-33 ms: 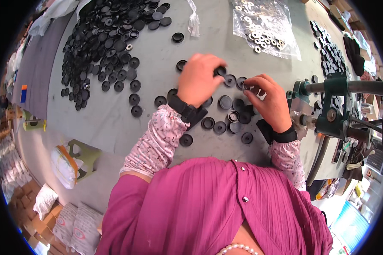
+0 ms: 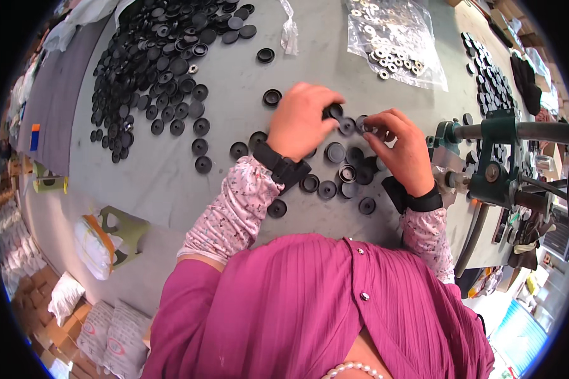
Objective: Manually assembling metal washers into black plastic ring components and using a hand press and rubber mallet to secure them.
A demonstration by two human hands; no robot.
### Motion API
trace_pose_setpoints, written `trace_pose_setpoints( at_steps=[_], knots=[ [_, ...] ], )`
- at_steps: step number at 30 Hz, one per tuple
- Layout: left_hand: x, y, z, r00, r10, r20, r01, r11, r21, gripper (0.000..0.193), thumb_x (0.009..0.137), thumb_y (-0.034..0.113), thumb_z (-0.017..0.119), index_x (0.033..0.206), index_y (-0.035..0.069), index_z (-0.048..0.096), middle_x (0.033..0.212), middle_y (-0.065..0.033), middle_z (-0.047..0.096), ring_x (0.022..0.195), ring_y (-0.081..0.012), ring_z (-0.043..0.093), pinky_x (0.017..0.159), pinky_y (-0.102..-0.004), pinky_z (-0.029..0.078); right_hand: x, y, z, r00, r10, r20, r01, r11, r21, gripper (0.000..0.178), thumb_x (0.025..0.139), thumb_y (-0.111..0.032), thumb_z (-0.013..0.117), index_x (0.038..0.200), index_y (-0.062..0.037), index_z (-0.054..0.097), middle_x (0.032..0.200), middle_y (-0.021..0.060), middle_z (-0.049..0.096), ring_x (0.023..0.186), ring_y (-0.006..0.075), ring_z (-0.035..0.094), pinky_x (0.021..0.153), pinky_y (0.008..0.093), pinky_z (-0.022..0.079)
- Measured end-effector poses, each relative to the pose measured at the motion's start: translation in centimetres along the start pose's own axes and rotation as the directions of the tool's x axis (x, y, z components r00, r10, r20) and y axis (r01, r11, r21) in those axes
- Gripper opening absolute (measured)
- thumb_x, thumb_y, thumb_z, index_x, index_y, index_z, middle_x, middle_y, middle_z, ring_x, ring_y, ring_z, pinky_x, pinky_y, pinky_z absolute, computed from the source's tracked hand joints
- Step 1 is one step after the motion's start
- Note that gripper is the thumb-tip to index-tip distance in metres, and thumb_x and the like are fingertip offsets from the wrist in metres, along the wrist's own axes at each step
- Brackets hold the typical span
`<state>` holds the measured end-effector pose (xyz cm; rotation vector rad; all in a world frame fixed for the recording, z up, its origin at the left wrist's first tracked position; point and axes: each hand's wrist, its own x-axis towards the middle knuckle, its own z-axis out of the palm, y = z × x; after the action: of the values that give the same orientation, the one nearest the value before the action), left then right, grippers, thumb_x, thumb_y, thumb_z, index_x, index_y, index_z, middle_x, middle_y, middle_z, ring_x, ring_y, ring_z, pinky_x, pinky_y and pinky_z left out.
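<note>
My left hand (image 2: 302,121) is curled over the table, its thumb and index finger around a round black cap (image 2: 332,111). The fingers are slightly blurred. A second black cap (image 2: 347,126) lies flat between my hands. My right hand (image 2: 399,148) has thumb and fingertips pinched at another black cap (image 2: 361,122), partly covered by the fingers. Several loose caps lie below and between my wrists, among them a flat-topped one (image 2: 335,152) and one with a pale metal ring (image 2: 347,173).
A large heap of black caps (image 2: 164,69) covers the table's far left. A clear plastic bag (image 2: 395,47) with pale ring-shaped washers lies at the far side. To the right stands a green metal press (image 2: 496,151), with rows of caps (image 2: 487,76) beyond it.
My left hand has shifted slightly right and toward me with its cap. The cap between my hands has slid a little right and nearer. My right hand stays almost in place.
</note>
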<state>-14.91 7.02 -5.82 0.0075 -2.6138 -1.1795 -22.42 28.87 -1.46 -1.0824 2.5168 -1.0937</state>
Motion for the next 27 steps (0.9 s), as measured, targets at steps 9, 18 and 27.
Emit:
trace_pose_setpoints(
  at_steps=[9, 18, 27],
  knots=[
    [-1.6, -0.9, -2.2, 0.987, -0.108, -0.118, 0.112, 0.993, 0.026, 0.043, 0.07, 0.011, 0.085, 0.112, 0.008, 0.074, 0.121, -0.0083, 0.067, 0.117, -0.0327, 0.059, 0.102, -0.0427, 0.048, 4.0, -0.5, 2.3, 0.989, -0.054, 0.136, 0.063, 0.996, -0.061, 0.02, 0.084, -0.01, 0.078, 0.103, -0.0058, 0.074, 0.095, 0.01, 0.068, 0.082, 0.0267, 0.069, 0.075, 0.04, 0.055],
    [-1.9, -0.7, -2.6, 0.977, -0.106, -0.182, 0.109, 0.994, 0.006, 0.032, 0.074, 0.011, 0.081, 0.105, 0.006, 0.076, 0.112, -0.0091, 0.07, 0.108, -0.0328, 0.063, 0.098, -0.0423, 0.05, 4.9, -0.5, 2.6, 0.981, -0.037, 0.193, 0.05, 0.997, -0.062, 0.017, 0.082, -0.01, 0.079, 0.098, -0.0038, 0.075, 0.093, 0.0108, 0.069, 0.083, 0.03, 0.069, 0.076, 0.0411, 0.055],
    [-4.9, 4.9, -2.2, 0.966, -0.144, 0.215, 0.18, 0.971, -0.159, 0.034, 0.077, 0.008, 0.079, 0.11, 0.006, 0.074, 0.105, -0.0084, 0.067, 0.097, -0.029, 0.066, 0.084, -0.0374, 0.054, 8.0, 8.0, -1.6, 0.983, -0.049, -0.175, -0.007, 0.952, -0.306, 0.021, 0.088, -0.012, 0.074, 0.109, -0.0077, 0.076, 0.108, 0.0113, 0.068, 0.092, 0.0309, 0.069, 0.083, 0.0409, 0.055]
  ],
)
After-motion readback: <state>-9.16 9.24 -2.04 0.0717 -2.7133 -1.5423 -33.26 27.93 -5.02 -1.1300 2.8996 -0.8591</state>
